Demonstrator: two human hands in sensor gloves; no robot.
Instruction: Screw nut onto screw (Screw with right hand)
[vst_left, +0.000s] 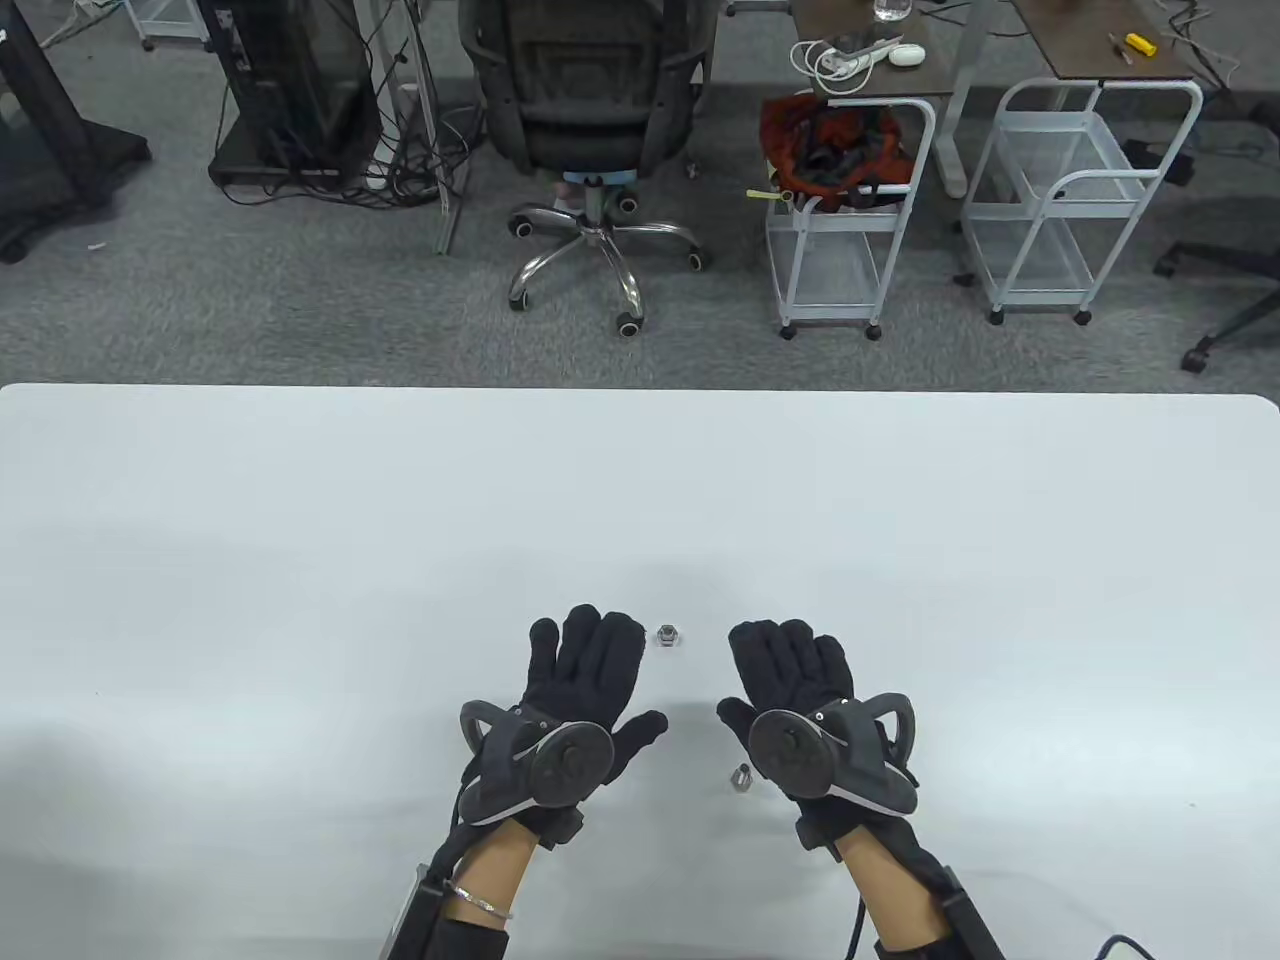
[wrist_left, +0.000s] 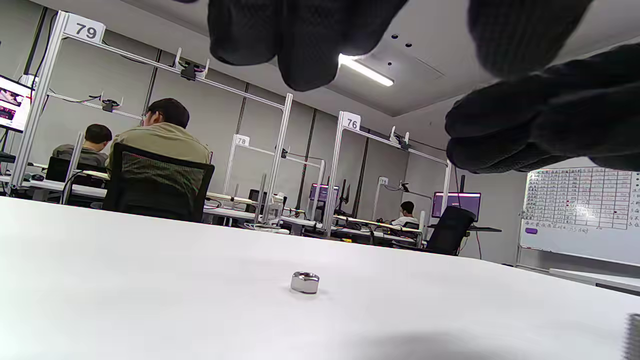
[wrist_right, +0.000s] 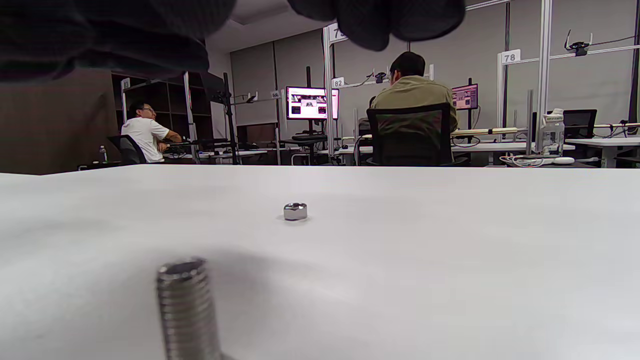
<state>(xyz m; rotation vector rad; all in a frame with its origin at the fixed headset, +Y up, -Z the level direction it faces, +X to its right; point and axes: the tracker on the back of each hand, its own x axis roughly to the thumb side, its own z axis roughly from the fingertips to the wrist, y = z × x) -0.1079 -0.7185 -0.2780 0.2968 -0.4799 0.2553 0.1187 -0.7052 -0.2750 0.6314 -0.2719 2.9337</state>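
Both hands, left (vst_left: 585, 690) and right (vst_left: 790, 690), lie flat, palms down (fingers extended forward), holding nothing.

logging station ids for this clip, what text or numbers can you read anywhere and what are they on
"79": white tag atop a frame post, left wrist view
"76": tag on another post
"78": tag, small; also tag in the right wrist view
"82": tag by the monitor
Whiteboard writing: too small to read
Nut, screw: no markings visible

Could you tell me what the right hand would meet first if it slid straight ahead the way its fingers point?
Probably nothing: the right hand points up-table, and the nut lies left of that line.
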